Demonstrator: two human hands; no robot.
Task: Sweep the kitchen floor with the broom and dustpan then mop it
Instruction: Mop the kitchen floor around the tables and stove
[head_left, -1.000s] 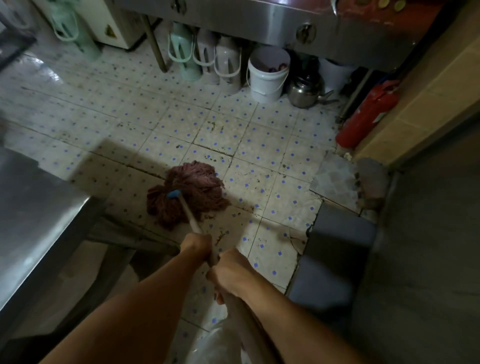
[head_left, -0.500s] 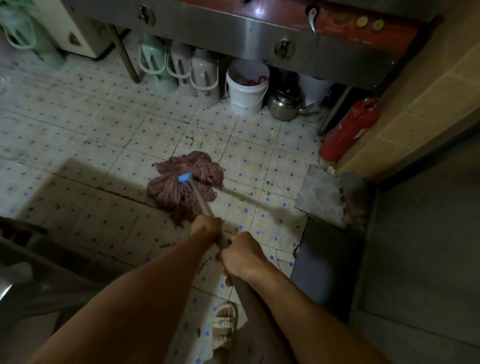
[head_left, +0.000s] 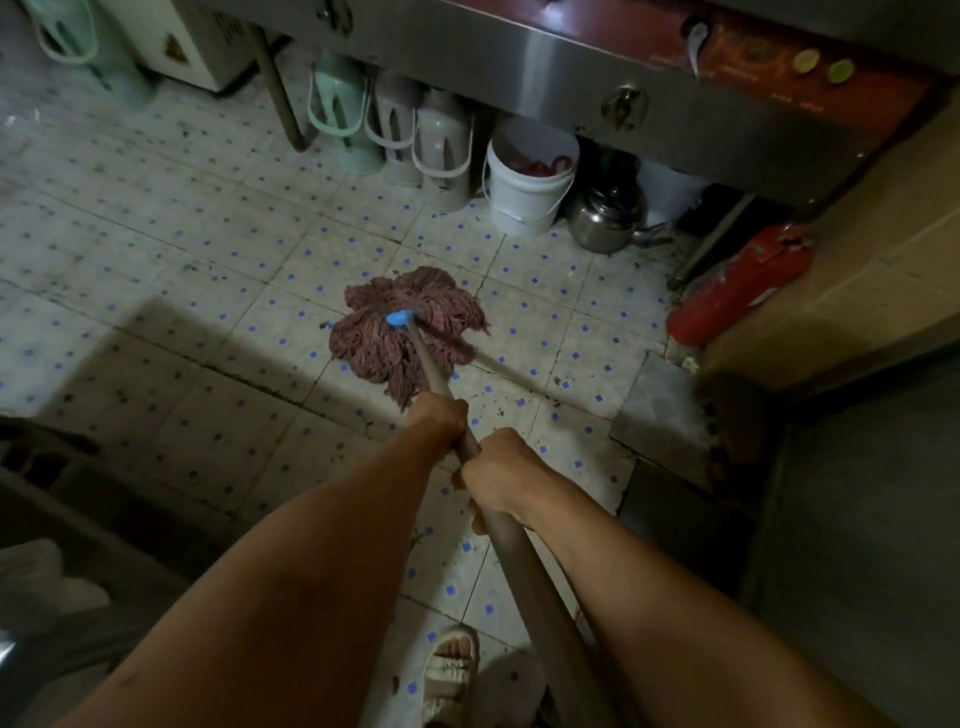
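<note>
A stringy, matt cloth mop head (head_left: 408, 332) with a blue plastic collar (head_left: 399, 318) lies on speckled, grimy floor tiles (head_left: 218, 291) below a brushed-steel counter front (head_left: 519, 67), beside a glossy steel kettle (head_left: 605, 218).

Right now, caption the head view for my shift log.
Both hands, left hand ahead of right hand, grip the brown mop handle, pressing the reddish string mop head onto the blue-dotted tiled floor.

You mop with a dark pink mop head (head_left: 410, 332) that has a bright blue cap (head_left: 399, 318) and a brown handle (head_left: 524, 561). The floor (head_left: 208, 312) is pale with small blue dots. Far off you see a white bucket (head_left: 527, 192), a mint green flask (head_left: 345, 117), a silver kettle (head_left: 605, 218) and, to the right, a red extinguisher (head_left: 737, 288).
</note>
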